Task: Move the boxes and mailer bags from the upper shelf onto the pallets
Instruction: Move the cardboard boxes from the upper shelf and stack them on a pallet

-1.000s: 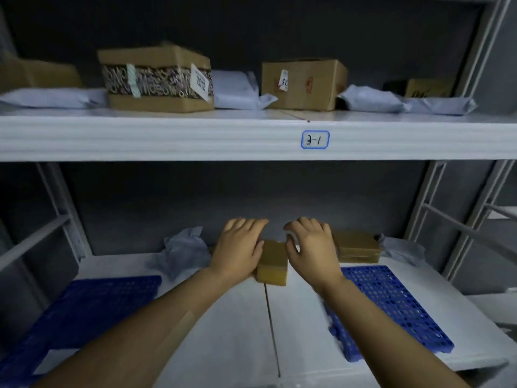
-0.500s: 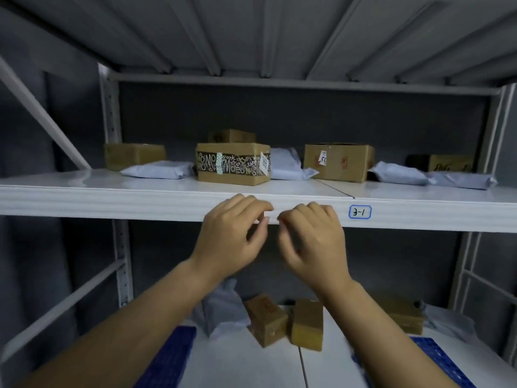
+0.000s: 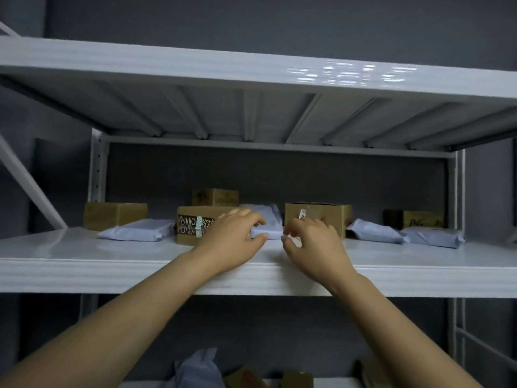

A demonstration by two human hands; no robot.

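On the upper shelf (image 3: 84, 253) stand several brown boxes and grey mailer bags. My left hand (image 3: 232, 239) and my right hand (image 3: 310, 242) reach over the shelf's front edge, fingers curled and apart, on either side of a grey mailer bag (image 3: 265, 222) in the middle. Both hands hold nothing. The left hand partly covers a box with patterned tape (image 3: 193, 225). The right hand sits in front of a plain brown box (image 3: 319, 217). No pallet shows in this view.
A box (image 3: 114, 215) and a mailer bag (image 3: 140, 233) lie at the left, another box (image 3: 215, 197) at the back. Two mailer bags (image 3: 375, 235) and a dark box (image 3: 416, 219) lie at the right. A bag (image 3: 195, 368) and boxes show on the lower shelf.
My hands let go of the small box on the lower shelf and rose to the upper shelf. The view tilted upward, and the blue pallets dropped out of sight.
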